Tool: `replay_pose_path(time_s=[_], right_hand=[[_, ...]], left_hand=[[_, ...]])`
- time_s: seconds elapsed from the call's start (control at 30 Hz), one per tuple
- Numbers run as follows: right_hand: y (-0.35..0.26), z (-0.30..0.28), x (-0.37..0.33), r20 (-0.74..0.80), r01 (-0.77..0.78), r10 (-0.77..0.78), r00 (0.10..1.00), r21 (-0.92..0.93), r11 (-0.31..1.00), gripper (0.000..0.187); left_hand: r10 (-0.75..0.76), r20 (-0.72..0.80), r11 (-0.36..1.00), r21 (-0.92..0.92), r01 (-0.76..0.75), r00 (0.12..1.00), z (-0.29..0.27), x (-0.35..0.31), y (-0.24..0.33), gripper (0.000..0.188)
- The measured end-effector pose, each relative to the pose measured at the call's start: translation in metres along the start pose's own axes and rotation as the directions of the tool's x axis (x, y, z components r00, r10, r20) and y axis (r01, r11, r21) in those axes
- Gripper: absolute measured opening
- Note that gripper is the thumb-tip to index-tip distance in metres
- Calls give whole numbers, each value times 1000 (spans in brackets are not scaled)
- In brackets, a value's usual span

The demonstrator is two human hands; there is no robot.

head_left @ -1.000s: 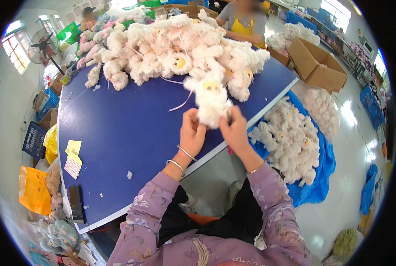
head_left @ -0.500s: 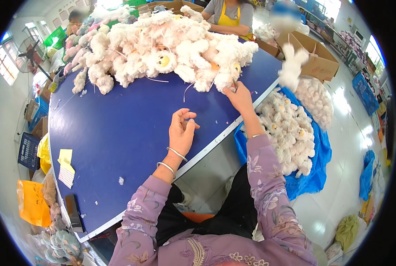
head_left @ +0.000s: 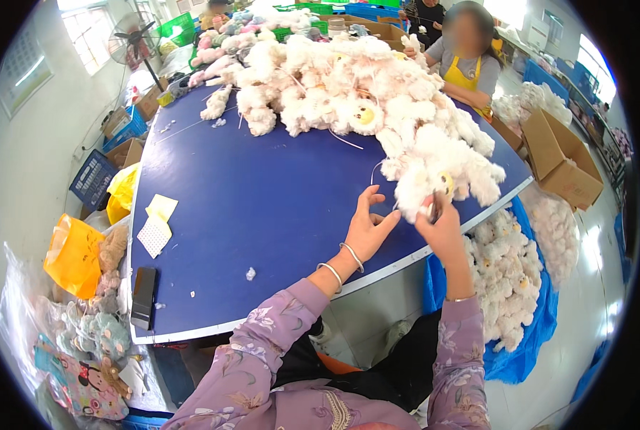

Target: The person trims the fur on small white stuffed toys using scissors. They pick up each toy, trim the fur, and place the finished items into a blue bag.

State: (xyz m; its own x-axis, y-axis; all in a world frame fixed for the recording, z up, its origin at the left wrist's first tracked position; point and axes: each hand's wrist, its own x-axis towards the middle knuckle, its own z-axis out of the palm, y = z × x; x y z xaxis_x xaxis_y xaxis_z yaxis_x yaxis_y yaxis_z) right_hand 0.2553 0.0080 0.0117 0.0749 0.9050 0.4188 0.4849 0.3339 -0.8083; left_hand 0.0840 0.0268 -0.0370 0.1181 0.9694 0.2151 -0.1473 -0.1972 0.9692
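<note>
Blue worktable (head_left: pixel 262 201): carries a large heap of white plush toys (head_left: pixel 348 93) along its far side; yellow paper slips (head_left: pixel 156 222) and a black phone (head_left: pixel 144 297) near the left edge; small tuft of stuffing (head_left: pixel 250 273) on the bare cloth.

Blue tarp (head_left: pixel 520 351) on the floor to the right, piled with more white plush toys (head_left: pixel 506 279). Open cardboard box (head_left: pixel 560 154) beyond it. Another person in a yellow apron (head_left: pixel 467 72) sits at the far side.

White plush toy (head_left: pixel 434 175): fluffy, pale fur, at the table's right edge, end of the heap.

Right hand (head_left: pixel 442 226): fingers closed on the toy's lower part.

Left hand (head_left: pixel 368 226): fingers spread loosely, holding nothing, just beside the toy.
</note>
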Motion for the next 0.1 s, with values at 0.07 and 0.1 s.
replay_pose_path(time_s=[0.07,0.1], right_hand=[[-7,4,-7,193,85,-77,978,-32,996,19],[-9,9,-9,251,172,-152,956,-60,983,19]], left_hand=[[-45,13,996,75,44,999,-4,1,0,71],[-61,16,991,123,58,998,-6,1,0,71]])
